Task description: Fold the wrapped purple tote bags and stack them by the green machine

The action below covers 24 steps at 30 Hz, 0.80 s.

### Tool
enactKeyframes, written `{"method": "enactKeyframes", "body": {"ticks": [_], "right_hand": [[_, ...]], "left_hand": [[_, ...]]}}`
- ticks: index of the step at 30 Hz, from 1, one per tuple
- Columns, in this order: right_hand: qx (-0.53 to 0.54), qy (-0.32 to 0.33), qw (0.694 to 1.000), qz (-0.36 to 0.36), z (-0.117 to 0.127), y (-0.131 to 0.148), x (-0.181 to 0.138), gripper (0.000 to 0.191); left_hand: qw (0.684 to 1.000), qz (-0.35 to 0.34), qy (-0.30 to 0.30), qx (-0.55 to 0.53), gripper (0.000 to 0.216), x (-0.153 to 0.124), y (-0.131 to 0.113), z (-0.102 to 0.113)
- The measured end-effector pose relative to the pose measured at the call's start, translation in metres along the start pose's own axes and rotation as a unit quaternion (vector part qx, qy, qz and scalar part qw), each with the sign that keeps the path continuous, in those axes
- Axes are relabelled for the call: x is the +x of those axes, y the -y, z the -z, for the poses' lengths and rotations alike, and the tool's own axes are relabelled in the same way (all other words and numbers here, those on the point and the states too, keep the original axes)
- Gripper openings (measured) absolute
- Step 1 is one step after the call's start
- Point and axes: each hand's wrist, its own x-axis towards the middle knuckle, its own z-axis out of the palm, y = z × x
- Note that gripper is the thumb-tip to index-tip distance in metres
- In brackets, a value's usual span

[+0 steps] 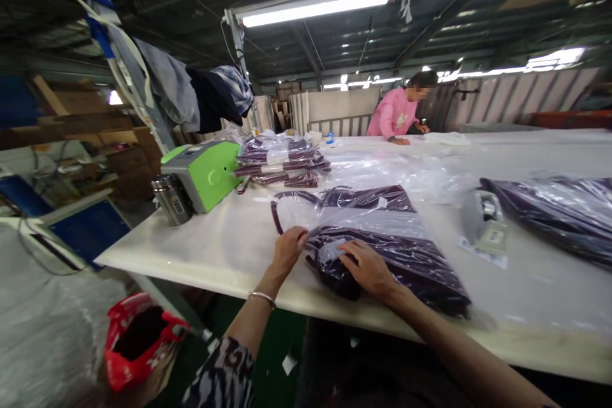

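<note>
A dark purple garment in a clear plastic bag [406,261] lies on the white table [215,248] in front of me. My left hand [288,247] pinches the bag's open flap at its left edge, fingers closed on the plastic. My right hand [367,266] lies on top of the bagged garment, fingers curved and pressing it down near a white label. A second bagged purple garment [368,199] lies just behind the first.
A stack of bagged purple garments [282,162] sits at the back left beside a green and grey machine [203,172] and a steel flask [171,199]. A tape dispenser [484,220] and another bagged garment [559,213] lie right. A person in pink [396,113] works at the far side. A red bag [136,338] stands on the floor.
</note>
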Motion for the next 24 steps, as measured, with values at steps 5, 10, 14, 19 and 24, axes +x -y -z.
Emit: {"method": "enactKeyframes", "body": {"ticks": [5, 10, 14, 19, 24], "right_hand": [[0.002, 0.019, 0.999, -0.045, -0.003, 0.009, 0.028, 0.029], [-0.062, 0.037, 0.997, 0.022, -0.011, 0.016, 0.066, 0.044], [-0.087, 0.172, 0.981, 0.028, -0.021, 0.014, 0.104, 0.067], [-0.092, 0.268, 0.959, -0.007, -0.027, 0.012, 0.139, 0.060], [-0.081, 0.238, 0.968, 0.024, -0.023, 0.010, 0.147, 0.035]], "left_hand": [[0.996, -0.019, -0.023, -0.087, 0.017, -0.014, 0.005, -0.033], [0.990, -0.026, -0.041, -0.130, 0.049, -0.012, 0.013, -0.042], [0.983, -0.007, -0.044, -0.177, 0.038, 0.000, 0.021, -0.042], [0.956, 0.065, -0.104, -0.267, 0.024, 0.009, 0.024, -0.050], [0.904, 0.102, -0.148, -0.387, 0.021, 0.004, 0.026, -0.053]]}}
